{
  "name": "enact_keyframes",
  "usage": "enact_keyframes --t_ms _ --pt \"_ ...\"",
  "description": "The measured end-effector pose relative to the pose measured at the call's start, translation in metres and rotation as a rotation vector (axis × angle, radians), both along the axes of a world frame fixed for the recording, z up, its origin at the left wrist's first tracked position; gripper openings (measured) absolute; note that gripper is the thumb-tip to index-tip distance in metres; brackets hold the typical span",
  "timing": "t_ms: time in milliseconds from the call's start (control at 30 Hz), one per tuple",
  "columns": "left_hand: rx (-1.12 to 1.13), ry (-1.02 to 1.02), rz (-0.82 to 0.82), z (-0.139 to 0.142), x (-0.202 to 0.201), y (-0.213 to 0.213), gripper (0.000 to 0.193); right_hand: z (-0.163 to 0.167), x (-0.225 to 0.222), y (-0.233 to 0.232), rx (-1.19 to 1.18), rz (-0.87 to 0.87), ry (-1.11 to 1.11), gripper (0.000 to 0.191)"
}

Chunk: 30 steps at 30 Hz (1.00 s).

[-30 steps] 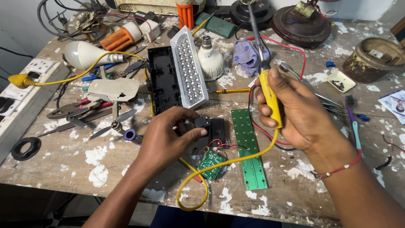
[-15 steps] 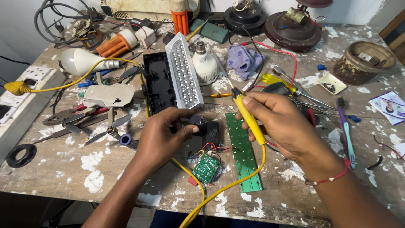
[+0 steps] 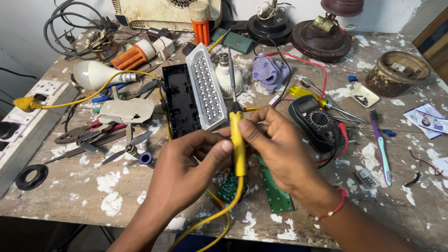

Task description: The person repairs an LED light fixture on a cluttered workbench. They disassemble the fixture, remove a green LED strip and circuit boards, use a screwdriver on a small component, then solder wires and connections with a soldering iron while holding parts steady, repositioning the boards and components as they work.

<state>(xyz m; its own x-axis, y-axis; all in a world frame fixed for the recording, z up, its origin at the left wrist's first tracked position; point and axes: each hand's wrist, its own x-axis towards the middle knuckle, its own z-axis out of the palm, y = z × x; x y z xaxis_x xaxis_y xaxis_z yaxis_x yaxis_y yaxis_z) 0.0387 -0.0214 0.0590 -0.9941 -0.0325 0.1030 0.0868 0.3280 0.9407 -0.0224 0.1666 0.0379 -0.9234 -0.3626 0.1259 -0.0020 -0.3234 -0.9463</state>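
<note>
- The left hand (image 3: 186, 163) hovers over the paint-flecked wooden tabletop (image 3: 93, 196), fingertip touching the yellow-handled soldering iron (image 3: 237, 140); whether its grip holds anything, I cannot tell.
- The right hand (image 3: 280, 149) grips the iron upright above the small green circuit board (image 3: 228, 186).
- A black multimeter (image 3: 317, 121) lies just beside.

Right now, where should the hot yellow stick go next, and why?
Probably tip it down toward the small green circuit board. The right hand holds the yellow soldering iron with its metal tip pointing up and away, over the LED panel. The left hand touches the handle too, and the board lies just beneath both hands.
</note>
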Motion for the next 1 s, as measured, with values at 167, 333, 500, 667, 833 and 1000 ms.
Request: enact_keyframes --t_ms 167,333,500,667,833,1000 --pt "0.267 -0.117 -0.076 0.005 0.000 0.001 0.032 -0.009 0.019 -0.028 -0.113 -0.057 -0.034 0.017" --pt "0.239 -0.131 -0.009 0.006 0.005 -0.008 0.026 -0.008 0.027 -0.031 0.151 -0.159 0.272 0.020" --pt "0.129 -0.062 -0.014 0.013 0.009 -0.002 0.026 0.009 0.035 -0.008 0.743 -0.362 1.140 0.051" --pt "0.154 -0.166 -0.066 0.018 0.013 0.011 0.026 0.016 0.028 0.010 0.772 -0.394 1.344 0.050" --pt "0.212 -0.165 -0.266 0.016 0.023 0.007 0.032 0.008 0.017 0.024 0.707 -0.532 1.265 0.034" --pt "0.068 -0.083 -0.698 0.025 0.045 -0.011 0.029 0.002 -0.002 0.042 0.562 -0.604 1.016 0.025"
